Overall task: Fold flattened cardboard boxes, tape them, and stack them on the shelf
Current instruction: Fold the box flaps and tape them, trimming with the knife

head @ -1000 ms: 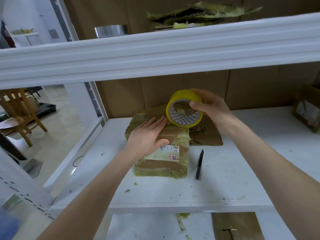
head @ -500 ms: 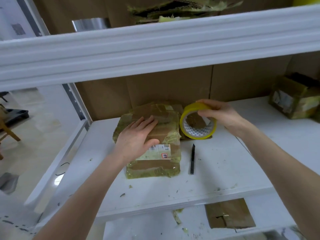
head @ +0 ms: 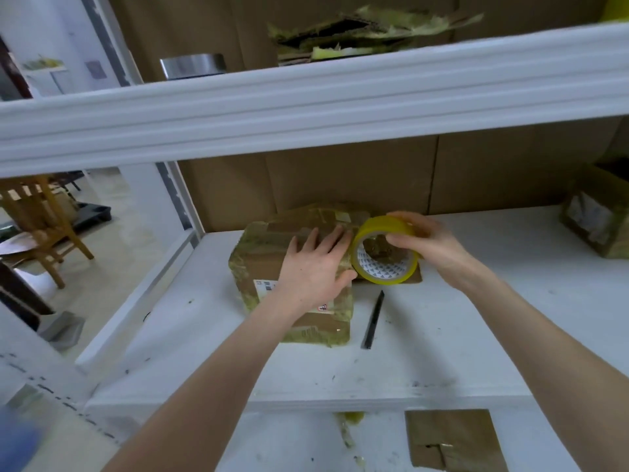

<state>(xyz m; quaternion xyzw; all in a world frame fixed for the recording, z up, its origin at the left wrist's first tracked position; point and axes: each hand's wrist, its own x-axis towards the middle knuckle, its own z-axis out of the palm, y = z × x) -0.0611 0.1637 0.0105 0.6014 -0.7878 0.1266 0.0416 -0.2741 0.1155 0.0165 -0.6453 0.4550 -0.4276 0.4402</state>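
the taped cardboard box (head: 272, 264) on the white shelf (head: 510, 318) is pressed flat under the left hand (head: 315, 267), fingers straight, while the yellow tape roll (head: 384, 253), grasped by the right hand (head: 429, 243), is held against its right edge.

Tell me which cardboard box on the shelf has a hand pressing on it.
The taped box in the middle, under the flat left hand; the other box at the far right is untouched.

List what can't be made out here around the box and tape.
Head view only.
The label on the cardboard box: mostly under the left hand, and its print is too small to read.
Loose end of the tape roll: hidden by the roll and the right hand gripping it.
The slim black tool: too small to identify.
The second box: cut off by the right edge.
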